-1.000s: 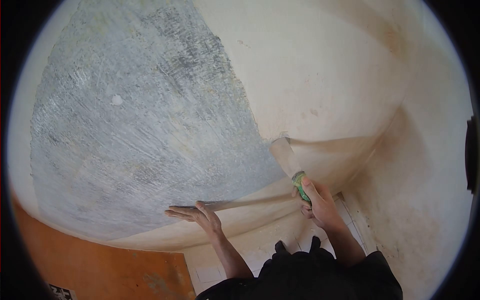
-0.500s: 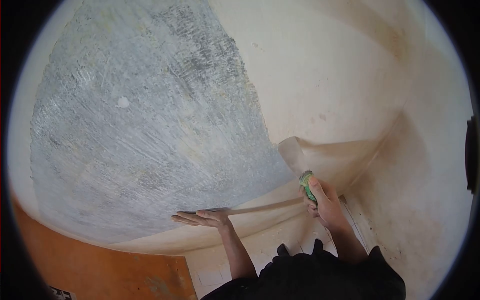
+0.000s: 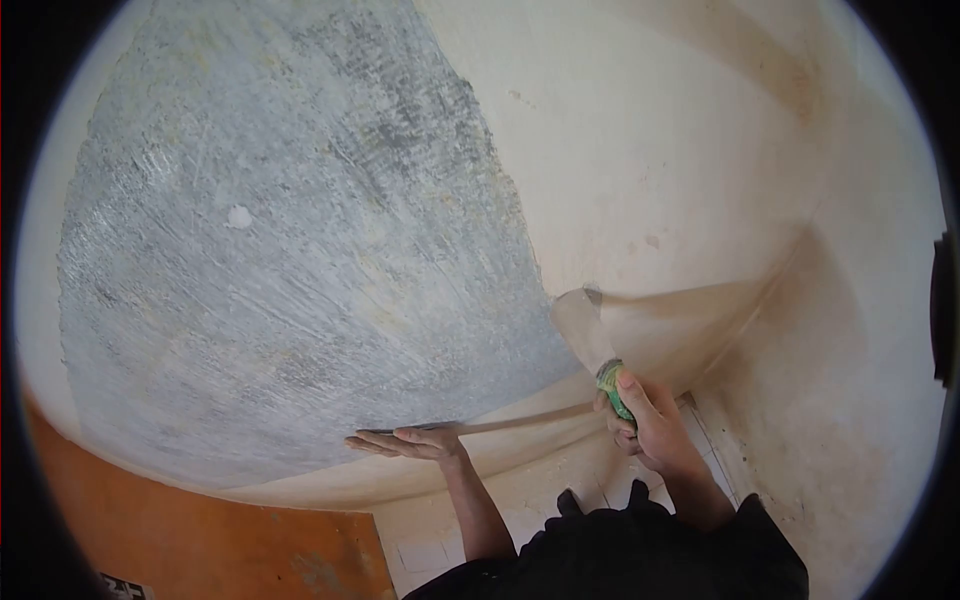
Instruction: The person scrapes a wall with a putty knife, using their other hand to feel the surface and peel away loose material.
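Note:
Wrapped round the green handle of a putty knife (image 3: 583,327) is my right hand (image 3: 645,415). The wide blade points up and left, its end at the border between the rough grey patch (image 3: 300,240) and the cream wall (image 3: 620,160). Lower left, my left hand (image 3: 408,442) is held flat with its fingers stretched out to the left. A thin dark plate (image 3: 400,431) lies along its top, by the lower part of the grey patch. How the left hand holds the plate is mostly hidden.
An orange surface (image 3: 220,540) fills the lower left. Light floor tiles (image 3: 420,550) show below the wall. A brownish stained wall (image 3: 800,400) stands at the right. A white spot (image 3: 239,217) marks the grey patch.
My right hand and the putty knife have moved slightly down. My left hand with the plate is a little lower. The wall's view has shifted slightly.

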`<state>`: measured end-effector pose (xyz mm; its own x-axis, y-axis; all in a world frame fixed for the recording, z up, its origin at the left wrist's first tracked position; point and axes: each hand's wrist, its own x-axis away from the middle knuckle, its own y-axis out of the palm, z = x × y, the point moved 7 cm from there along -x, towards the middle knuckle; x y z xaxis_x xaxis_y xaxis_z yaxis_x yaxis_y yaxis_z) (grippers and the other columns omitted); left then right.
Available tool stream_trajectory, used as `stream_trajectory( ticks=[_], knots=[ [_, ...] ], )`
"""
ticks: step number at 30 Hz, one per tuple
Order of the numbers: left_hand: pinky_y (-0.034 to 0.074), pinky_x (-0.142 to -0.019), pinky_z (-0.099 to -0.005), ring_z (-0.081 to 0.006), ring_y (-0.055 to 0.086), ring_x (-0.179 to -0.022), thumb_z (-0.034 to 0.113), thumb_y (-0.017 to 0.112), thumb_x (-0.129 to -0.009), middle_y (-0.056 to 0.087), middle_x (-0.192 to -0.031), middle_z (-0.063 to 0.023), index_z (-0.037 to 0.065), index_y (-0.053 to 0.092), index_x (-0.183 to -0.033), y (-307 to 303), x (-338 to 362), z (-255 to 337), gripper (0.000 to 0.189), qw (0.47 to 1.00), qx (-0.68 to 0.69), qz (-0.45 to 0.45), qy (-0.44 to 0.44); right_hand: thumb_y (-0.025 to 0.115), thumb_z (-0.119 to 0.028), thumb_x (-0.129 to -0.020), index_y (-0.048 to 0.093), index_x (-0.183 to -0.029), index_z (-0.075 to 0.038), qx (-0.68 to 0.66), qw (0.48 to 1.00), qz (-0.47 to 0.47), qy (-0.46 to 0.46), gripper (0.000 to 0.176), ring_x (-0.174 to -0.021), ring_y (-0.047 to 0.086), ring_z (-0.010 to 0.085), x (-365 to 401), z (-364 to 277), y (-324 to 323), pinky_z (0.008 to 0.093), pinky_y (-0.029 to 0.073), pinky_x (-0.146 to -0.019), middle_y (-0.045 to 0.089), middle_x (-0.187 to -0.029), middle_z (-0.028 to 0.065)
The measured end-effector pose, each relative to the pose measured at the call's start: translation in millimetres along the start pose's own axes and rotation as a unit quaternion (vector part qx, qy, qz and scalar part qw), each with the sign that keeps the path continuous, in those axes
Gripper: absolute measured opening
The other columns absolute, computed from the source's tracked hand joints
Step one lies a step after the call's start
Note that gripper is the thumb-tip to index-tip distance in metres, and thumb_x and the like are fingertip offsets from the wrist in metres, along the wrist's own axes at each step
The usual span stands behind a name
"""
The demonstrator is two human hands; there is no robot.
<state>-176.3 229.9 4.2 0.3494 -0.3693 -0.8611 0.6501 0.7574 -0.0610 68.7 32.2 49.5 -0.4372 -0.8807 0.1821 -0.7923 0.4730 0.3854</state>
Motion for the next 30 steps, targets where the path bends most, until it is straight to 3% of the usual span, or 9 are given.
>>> stream_trajectory(
  ticks=[30],
  knots=[
    [0.009,-0.113,-0.0496,-0.0342,0.006,-0.141,0.034,0.023,-0.099,0.010,-0.152,-0.0207,-0.004,0.021,-0.142,1,4,-10,0.057,1.000,0.009,-0.003,-0.003,0.044,-0.040,-0.097,0.051,-0.083,-0.006,0.086,0.990,0.093,-0.065,0.038,-0.043,0.032,0.0029,12,-17,-3,0.0205,0.027,-0.039,0.037,-0.054,-0.0052]
  ],
)
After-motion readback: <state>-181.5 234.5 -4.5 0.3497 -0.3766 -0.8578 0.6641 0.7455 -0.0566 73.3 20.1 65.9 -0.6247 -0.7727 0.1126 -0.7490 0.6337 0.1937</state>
